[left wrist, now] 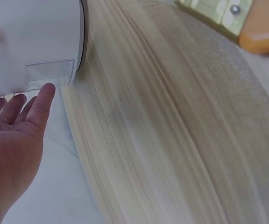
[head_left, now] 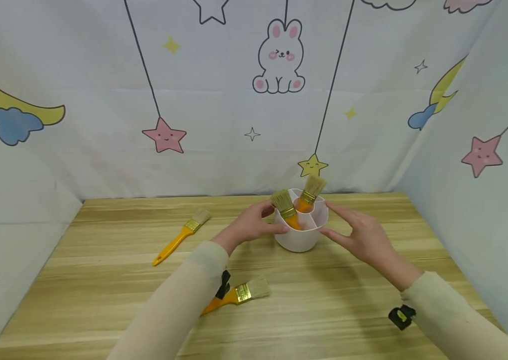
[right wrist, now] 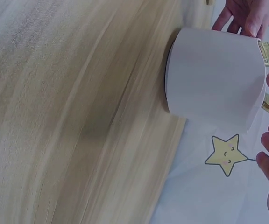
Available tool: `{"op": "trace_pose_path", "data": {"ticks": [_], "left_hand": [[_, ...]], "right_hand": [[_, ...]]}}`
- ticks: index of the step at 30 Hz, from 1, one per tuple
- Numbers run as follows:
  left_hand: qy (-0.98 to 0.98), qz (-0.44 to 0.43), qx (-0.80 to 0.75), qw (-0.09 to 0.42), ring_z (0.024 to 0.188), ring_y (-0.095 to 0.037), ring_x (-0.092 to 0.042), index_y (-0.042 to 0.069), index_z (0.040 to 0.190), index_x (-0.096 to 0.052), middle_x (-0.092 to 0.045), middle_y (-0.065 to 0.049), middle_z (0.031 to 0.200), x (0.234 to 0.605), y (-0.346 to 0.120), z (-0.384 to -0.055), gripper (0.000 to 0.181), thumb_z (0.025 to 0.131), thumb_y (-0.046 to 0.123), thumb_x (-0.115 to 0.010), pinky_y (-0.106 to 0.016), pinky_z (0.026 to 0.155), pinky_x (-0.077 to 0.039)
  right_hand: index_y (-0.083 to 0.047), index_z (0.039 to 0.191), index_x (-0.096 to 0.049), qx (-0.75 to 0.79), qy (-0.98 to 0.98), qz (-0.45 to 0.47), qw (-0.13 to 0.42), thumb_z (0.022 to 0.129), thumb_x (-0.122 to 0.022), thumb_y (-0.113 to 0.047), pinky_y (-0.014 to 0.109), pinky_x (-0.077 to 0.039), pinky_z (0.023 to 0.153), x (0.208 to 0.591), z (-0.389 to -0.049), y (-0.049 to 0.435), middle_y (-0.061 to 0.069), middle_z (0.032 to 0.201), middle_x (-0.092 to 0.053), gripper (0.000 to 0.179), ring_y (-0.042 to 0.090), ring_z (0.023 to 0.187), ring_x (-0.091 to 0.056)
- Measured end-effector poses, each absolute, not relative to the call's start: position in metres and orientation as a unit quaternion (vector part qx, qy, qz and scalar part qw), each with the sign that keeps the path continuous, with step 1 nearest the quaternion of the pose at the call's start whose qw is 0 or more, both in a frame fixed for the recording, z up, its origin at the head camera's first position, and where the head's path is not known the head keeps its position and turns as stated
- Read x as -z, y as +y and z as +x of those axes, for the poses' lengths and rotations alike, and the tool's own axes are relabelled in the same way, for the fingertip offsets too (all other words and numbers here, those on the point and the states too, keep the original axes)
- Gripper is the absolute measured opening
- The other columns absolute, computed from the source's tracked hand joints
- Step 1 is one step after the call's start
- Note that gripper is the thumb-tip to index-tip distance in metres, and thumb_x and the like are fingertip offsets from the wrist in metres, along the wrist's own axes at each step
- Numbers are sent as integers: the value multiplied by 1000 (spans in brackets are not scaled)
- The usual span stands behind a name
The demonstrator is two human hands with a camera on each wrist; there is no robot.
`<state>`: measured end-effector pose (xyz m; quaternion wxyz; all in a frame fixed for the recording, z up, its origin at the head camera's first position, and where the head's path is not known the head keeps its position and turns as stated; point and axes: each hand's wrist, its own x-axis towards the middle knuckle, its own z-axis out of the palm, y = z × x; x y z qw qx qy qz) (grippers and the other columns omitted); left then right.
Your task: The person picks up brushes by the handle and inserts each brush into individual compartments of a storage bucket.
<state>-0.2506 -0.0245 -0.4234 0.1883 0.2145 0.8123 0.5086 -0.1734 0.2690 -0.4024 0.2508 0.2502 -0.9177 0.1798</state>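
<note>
Printed cloth with moons, stars and a rabbit backs a pale wood-grain counter (head_left: 100, 300). At frame centre stands a white plastic holder (head_left: 300, 235), round-walled, smooth, divided into compartments; two brushes (head_left: 286, 207) stand in it, bristles up, orange handles down, brass-coloured ferrules.

Left hand (head_left: 249, 225): fingers resting against the holder's left wall, thumb at the rim, not clenched. In the left wrist view the straight fingers (left wrist: 43, 100) meet the base.

Right hand (head_left: 362, 235): released, fingers extended just beside the right wall; contact cannot be confirmed.

Judgement: holder is light, rigid, somewhat slick, and top-heavy with the brushes leaning. Best held by both side walls, low.

Two further brushes lie flat: one at left (head_left: 181, 235), one at lower centre (head_left: 240, 294), partly under the left sleeve.
</note>
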Motion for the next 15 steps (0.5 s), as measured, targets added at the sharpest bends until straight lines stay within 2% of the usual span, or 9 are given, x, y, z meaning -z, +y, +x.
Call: {"op": "trace_pose_path", "data": {"ticks": [5, 11, 15], "left_hand": [[820, 213, -499, 182, 154, -32, -43, 16, 161, -49, -47, -10, 166, 423, -26, -250, 80, 93, 34, -86, -45, 126, -38], [828, 217, -488, 171, 155, -32, -41, 16, 164, -44, -43, -11, 168, 422, -30, -247, 85, 93, 37, -86, -46, 126, -39], [827, 226, -488, 164, 157, -33, -37, 13, 169, -35, -36, -12, 172, 419, -35, -244, 92, 94, 33, -85, -50, 124, -41]], "right_hand": [[-4, 152, -59, -204, -939, 212, 178, 87, -92, -26, 63, -60, 93, 398, -176, 270, 24, 137, -69, 76, 46, 118, -70], [-4, 165, -39, -238, -949, 190, 79, 92, -87, -36, 71, -45, 112, 393, -184, 274, 26, 162, -47, 93, 51, 143, -50], [-3, 168, -29, -257, -948, 183, 40, 93, -86, -39, 69, -43, 115, 394, -194, 279, 27, 168, -37, 101, 53, 145, -46]]}}
